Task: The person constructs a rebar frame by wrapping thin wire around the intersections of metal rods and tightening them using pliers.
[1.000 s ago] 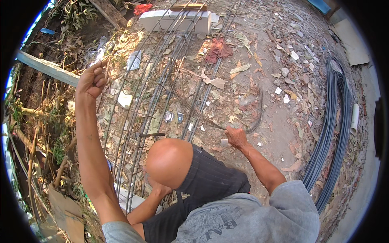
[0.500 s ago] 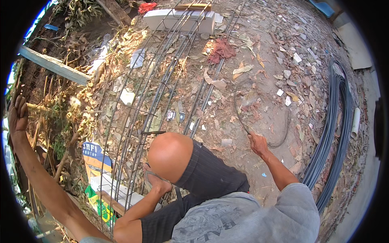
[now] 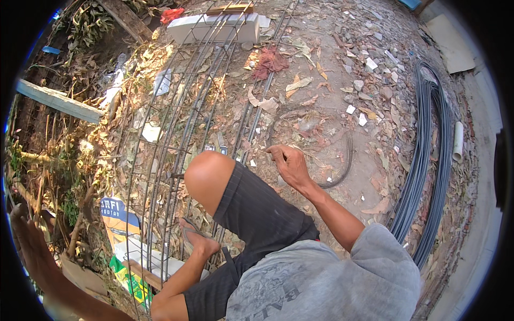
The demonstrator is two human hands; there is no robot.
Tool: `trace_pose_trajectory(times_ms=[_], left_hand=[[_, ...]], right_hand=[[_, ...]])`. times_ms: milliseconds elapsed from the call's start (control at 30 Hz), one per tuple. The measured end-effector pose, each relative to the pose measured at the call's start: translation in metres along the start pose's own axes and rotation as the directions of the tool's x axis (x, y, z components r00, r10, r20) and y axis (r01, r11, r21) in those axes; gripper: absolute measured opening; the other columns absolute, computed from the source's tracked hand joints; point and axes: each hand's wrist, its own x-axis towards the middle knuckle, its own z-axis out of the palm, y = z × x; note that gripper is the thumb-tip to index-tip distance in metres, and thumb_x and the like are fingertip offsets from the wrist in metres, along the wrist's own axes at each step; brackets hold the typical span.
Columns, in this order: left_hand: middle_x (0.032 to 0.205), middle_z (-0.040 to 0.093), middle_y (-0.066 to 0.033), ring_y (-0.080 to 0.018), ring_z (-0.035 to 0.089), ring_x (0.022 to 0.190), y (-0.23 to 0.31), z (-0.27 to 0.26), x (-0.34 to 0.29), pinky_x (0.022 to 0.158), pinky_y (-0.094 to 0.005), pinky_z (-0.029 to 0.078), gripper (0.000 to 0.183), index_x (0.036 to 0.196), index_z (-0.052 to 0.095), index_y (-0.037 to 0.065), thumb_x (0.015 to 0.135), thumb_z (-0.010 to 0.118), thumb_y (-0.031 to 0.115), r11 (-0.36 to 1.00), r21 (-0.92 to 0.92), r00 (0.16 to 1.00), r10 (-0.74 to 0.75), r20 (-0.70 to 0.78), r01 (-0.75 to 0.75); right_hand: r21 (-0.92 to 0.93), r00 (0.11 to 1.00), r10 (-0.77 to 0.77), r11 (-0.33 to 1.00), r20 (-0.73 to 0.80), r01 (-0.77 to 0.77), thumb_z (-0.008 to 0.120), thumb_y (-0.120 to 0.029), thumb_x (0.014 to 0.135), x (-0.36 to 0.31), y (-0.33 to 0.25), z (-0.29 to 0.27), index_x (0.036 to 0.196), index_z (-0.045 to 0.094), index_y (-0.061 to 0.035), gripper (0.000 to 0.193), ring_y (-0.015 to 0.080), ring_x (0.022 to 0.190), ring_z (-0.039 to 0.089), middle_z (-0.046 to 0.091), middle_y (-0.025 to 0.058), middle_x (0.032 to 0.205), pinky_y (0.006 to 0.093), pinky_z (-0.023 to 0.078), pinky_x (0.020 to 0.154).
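Note:
A long cage of steel rebar (image 3: 176, 123) lies on the littered ground, running from the top centre down to the lower left. I squat beside it, my bare knee (image 3: 209, 176) and sandalled foot (image 3: 199, 242) against its near end. My right hand (image 3: 289, 161) is by the cage's right-hand bars, fingers pinched on a thin dark wire (image 3: 348, 155) that curls in a loop over the dirt to its right. My left hand (image 3: 28, 238) is stretched far out at the lower left edge, fingers apart and holding nothing, above dry stalks.
A bundle of long dark rebars (image 3: 428, 160) curves along the right, a short white pipe (image 3: 458, 142) beside it. A white block (image 3: 214, 28) props the cage's far end. There is a pale plank (image 3: 59, 101) at left, a printed sack (image 3: 120, 214) under the cage, and a red rag (image 3: 270, 60).
My left arm has swung from raised over the cage down and out to the far left. My right hand, still holding the wire, has come back to the cage's right bars.

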Motion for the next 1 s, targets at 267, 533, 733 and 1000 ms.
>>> trace_pose_trajectory(times_ms=[267,533,733,1000], left_hand=[[0.080,0.062,-0.0005,-0.0032,0.039,0.062,-0.031,0.135,-0.151,0.056,-0.0242,0.027,0.031,0.101,0.072,-0.004,0.107,0.060,0.023,0.888,0.410,0.743,-0.129,0.657,-0.207],[0.061,0.039,0.0140,0.0027,0.028,0.050,-0.151,0.115,-0.249,0.046,-0.0200,0.017,0.032,0.128,0.067,0.001,0.108,0.059,0.025,0.767,0.116,0.681,-0.619,0.391,0.631],[0.091,0.068,-0.0052,-0.0155,0.060,0.082,-0.192,0.114,-0.274,0.082,-0.0327,0.044,0.029,0.120,0.073,0.001,0.104,0.063,0.024,0.846,0.401,0.863,-0.460,0.212,0.352],[0.165,0.027,-0.0236,-0.0369,0.032,0.151,-0.261,0.087,-0.330,0.122,-0.0470,0.028,0.069,0.154,0.044,0.005,0.099,0.070,0.037,0.702,-0.230,0.669,-0.712,-0.212,0.674]], right_hand=[[0.785,0.772,-0.510,0.619,0.378,0.025,0.032,-0.056,0.111,0.032,-0.215,0.056,0.140,0.055,-0.0042,0.063,0.0156,0.084,0.069,0.070,0.0091,0.084,0.0317,0.055,0.077],[0.868,0.862,-0.184,0.263,0.473,-0.421,0.035,-0.043,0.114,0.037,-0.238,0.143,0.124,0.051,-0.0093,0.038,0.0060,0.046,0.037,0.043,-0.0066,0.065,0.0236,0.038,0.044],[0.780,0.766,-0.227,0.376,0.602,-0.501,0.036,-0.039,0.115,0.036,-0.226,0.144,0.128,0.050,-0.0092,0.036,0.0060,0.050,0.035,0.041,-0.0030,0.069,0.0224,0.034,0.045],[0.649,0.645,-0.091,0.182,0.759,-0.738,0.039,-0.038,0.114,0.021,-0.159,0.117,0.127,0.052,-0.0114,0.033,0.0048,0.045,0.030,0.038,-0.0036,0.064,0.0216,0.025,0.039]])
